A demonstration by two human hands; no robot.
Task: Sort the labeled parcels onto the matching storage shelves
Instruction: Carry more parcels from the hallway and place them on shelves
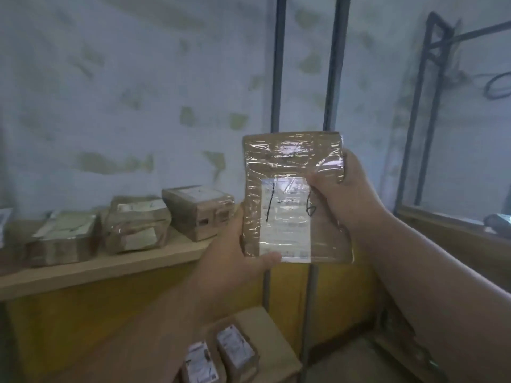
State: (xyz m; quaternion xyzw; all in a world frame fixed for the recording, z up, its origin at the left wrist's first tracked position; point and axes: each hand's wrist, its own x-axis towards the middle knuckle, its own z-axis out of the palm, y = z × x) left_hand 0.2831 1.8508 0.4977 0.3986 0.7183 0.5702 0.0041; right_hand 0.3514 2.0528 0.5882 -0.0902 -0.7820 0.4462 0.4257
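Note:
A flat brown parcel (293, 172) wrapped in shiny tape is held upright in front of me, its white label with black handwritten marks facing me. My left hand (235, 258) grips its lower left corner, thumb across the bottom of the label. My right hand (343, 194) grips its right edge, thumb pressed on the label's upper right. Behind and to the left, a wooden shelf (116, 268) carries three taped brown parcels (138, 222) with white labels.
A lower shelf (273, 341) holds two small labelled parcels (235, 349). Dark metal rack uprights (278, 64) rise behind the held parcel. Another rack with a wooden shelf (448, 230) stands at the right. A stained pale wall lies behind.

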